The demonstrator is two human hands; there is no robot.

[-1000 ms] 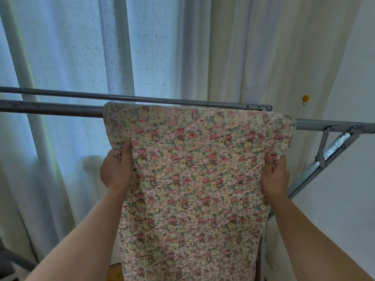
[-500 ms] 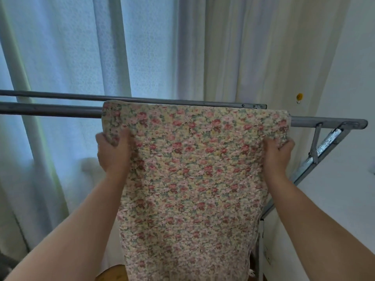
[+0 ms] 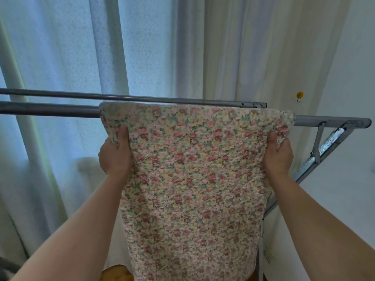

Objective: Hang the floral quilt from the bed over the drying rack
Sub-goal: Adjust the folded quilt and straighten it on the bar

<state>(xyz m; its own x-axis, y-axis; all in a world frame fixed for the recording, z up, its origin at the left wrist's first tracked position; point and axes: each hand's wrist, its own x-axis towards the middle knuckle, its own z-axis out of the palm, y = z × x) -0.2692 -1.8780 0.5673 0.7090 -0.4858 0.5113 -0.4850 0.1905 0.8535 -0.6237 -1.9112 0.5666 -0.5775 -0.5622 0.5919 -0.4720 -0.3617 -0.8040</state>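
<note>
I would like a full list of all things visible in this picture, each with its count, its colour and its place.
floral quilt: one, cream with pink, red and green flowers, draped over the near rail and hanging down the middle.
drying rack: one, grey metal, two horizontal rails across the middle, a slanted brace at right.
curtains: white and sheer, behind the rack, covering the window.
wall: white, at right.
wall hook: one, small, yellow, on the wall above the rack's right end.
left hand: one, bare, gripping the quilt's left edge below the rail.
right hand: one, bare, gripping the quilt's right edge.
</note>
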